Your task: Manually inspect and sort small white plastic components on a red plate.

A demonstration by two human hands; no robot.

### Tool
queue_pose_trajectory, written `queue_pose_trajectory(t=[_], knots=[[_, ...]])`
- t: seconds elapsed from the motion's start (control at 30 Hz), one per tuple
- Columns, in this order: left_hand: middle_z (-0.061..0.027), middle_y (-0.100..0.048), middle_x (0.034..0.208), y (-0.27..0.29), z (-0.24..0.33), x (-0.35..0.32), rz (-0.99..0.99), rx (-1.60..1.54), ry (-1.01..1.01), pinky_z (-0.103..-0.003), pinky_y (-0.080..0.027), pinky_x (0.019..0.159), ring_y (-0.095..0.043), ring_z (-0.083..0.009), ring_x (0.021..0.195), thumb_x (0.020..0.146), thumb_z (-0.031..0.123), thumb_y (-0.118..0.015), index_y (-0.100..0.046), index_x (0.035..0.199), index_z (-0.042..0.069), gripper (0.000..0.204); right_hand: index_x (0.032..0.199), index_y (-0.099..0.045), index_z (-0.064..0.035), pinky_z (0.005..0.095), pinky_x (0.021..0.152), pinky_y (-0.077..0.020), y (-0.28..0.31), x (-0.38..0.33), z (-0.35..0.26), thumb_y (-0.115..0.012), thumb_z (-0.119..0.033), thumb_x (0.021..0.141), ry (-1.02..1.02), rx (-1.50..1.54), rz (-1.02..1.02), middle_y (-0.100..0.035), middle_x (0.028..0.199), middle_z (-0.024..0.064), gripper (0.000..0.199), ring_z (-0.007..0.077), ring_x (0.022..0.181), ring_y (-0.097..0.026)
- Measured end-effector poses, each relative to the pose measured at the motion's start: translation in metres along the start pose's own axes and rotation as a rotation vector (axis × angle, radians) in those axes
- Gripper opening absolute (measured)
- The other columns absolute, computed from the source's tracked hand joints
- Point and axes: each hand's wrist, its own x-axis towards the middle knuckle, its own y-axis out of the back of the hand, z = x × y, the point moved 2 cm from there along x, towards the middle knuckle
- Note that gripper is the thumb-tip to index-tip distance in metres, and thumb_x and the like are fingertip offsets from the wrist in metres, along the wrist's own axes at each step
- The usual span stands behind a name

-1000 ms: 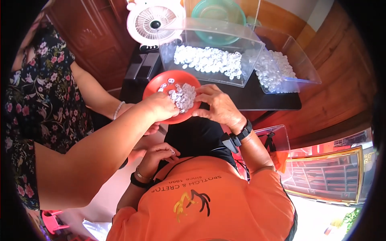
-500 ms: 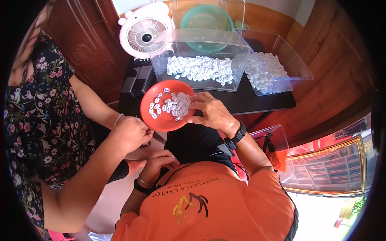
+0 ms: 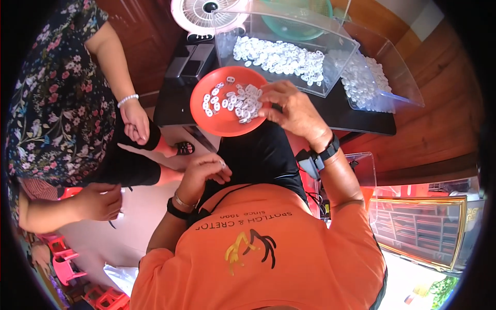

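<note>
A shallow red plate at the front edge of the black table holds a heap of small white oval pieces, each with two dark holes. Several more lie loose on its left half. My right hand grips the plate's right rim, its fingertips against the heap. Lower left, over my lap, my left hand is closed with thumb and forefinger together on a small white piece. That piece is mostly hidden by the fingers.
A clear box of the same white pieces stands behind the plate, with a second clear bin to its right. A pink-and-white fan and a green basket are farther back. At left stands another person.
The other person's hands have drawn apart and back from the plate. My view has shifted, so the table sits higher in it. Both my hands keep their holds.
</note>
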Motion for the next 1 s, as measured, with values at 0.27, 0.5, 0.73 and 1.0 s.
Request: queue_pose_trajectory(t=[0.27, 0.5, 0.73, 1.0], knots=[[-0.0116, -0.067, 0.084, 0.027, -0.002, 0.047, 0.046, -0.213, -0.161, -0.024, -0.051, 0.062, -0.066, -0.0178, 0.070, 0.091, 0.018, -0.052, -0.060, 0.090, 0.001, 0.019, 0.090, -0.070, -0.0083, 0.0381, 0.074, -0.0508, -0.037, 0.084, 0.027, -0.066, -0.010, 0.077, 0.206, -0.179, -0.161, -0.066, 0.088, 0.0091, 0.014, 0.0299, 0.087, -0.061], [-0.0115, -0.067, 0.081, 0.048, -0.007, 0.086, 0.080, -0.396, -0.137, -0.024, -0.052, 0.062, -0.066, -0.0177, 0.069, 0.091, 0.017, -0.052, -0.060, 0.090, 0.001, 0.018, 0.086, -0.067, -0.0080, 0.0388, 0.074, -0.0507, -0.098, 0.121, 0.066, -0.063, -0.013, 0.076, 0.164, -0.356, -0.454, -0.064, 0.085, 0.0103, 0.011, 0.0301, 0.084, -0.062], [-0.0112, -0.067, 0.079, 0.050, -0.019, 0.107, 0.041, -0.430, -0.154, -0.026, -0.053, 0.065, -0.067, -0.0182, 0.072, 0.091, 0.016, -0.051, -0.060, 0.086, 0.002, 0.018, 0.081, -0.062, -0.0059, 0.0407, 0.068, -0.0517, -0.107, 0.115, 0.078, -0.061, -0.017, 0.079, 0.148, -0.507, -0.478, -0.064, 0.078, 0.0132, 0.011, 0.0316, 0.077, -0.063], [-0.0097, -0.067, 0.079, 0.043, -0.019, 0.103, -0.017, -0.404, -0.140, -0.025, -0.052, 0.064, -0.065, -0.0158, 0.070, 0.091, 0.017, -0.052, -0.061, 0.085, 0.002, 0.019, 0.081, -0.060, -0.0018, 0.0441, 0.066, -0.0517, -0.109, 0.117, 0.080, -0.056, -0.013, 0.080, 0.121, -0.531, -0.500, -0.064, 0.077, 0.0184, 0.012, 0.0358, 0.073, -0.063]])
